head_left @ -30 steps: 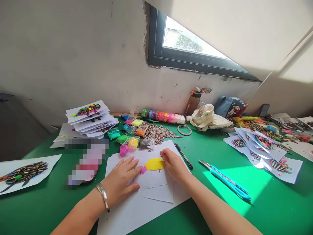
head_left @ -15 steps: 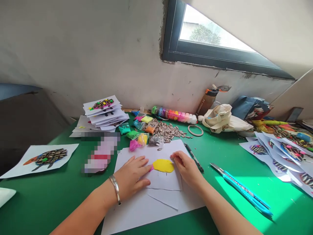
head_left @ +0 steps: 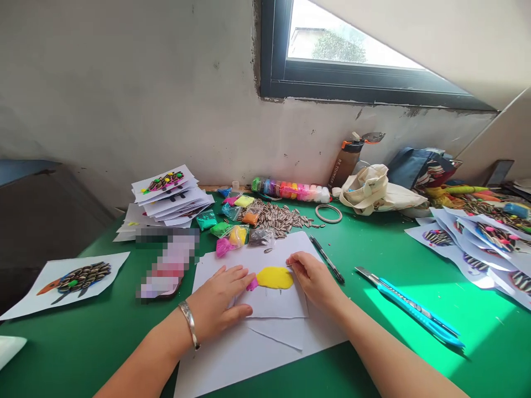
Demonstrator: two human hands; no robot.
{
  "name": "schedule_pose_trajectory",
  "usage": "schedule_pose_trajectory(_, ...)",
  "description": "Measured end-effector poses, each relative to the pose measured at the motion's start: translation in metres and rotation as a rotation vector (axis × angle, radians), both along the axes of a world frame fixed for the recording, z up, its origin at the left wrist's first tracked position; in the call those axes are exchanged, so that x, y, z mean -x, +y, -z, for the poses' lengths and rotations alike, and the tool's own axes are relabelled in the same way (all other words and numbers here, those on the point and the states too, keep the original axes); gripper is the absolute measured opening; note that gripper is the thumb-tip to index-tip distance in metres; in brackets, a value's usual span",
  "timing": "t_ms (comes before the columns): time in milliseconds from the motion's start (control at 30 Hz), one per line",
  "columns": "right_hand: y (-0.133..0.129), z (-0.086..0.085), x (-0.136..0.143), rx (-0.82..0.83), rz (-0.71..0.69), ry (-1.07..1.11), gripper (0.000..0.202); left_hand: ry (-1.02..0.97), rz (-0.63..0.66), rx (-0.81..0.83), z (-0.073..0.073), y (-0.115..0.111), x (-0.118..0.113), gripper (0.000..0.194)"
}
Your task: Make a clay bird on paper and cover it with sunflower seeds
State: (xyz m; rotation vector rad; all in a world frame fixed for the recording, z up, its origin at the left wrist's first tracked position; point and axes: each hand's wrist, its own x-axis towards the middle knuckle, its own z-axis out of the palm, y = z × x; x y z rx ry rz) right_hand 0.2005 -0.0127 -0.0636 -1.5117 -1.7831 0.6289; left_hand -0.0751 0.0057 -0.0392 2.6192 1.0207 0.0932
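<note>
A flat yellow clay shape (head_left: pixel 275 277) lies on a small white paper (head_left: pixel 274 307), with a pink clay piece (head_left: pixel 253 284) at its left end. My left hand (head_left: pixel 226 296) rests palm down on the paper, fingers spread, its fingertips by the pink clay. At the yellow shape's right end, my right hand (head_left: pixel 312 277) pinches something small, perhaps a seed, too small to make out. Larger white sheets (head_left: pixel 232 362) lie under the small paper. A heap of striped sunflower seeds (head_left: pixel 280 218) is behind them.
Bags of coloured clay (head_left: pixel 223 247) sit behind the papers. A pen (head_left: pixel 327 260) and a blue cutter (head_left: pixel 415 309) lie to the right. Seed-decorated pictures (head_left: pixel 81 279) are at both sides. A bottle (head_left: pixel 345 166) and a cloth bag (head_left: pixel 367 188) stand near the wall.
The view has shifted slightly. My left hand's fingers have drawn back a little to the left, showing more of the pink clay. My right hand stays at the yellow shape's right end.
</note>
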Motion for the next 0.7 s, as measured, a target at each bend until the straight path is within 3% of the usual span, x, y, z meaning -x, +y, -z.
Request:
schedule_pose_trajectory(133, 0.0, -0.001, 0.0, 0.004, 0.002, -0.001, 0.018, 0.04, 0.004, -0.025, -0.002, 0.0, 0.001, 0.051)
schedule_pose_trajectory(700, 0.0, 0.002, -0.002, 0.012, -0.002, 0.021, 0.018, 0.049, -0.033, -0.031, -0.006, -0.01, -0.008, 0.052)
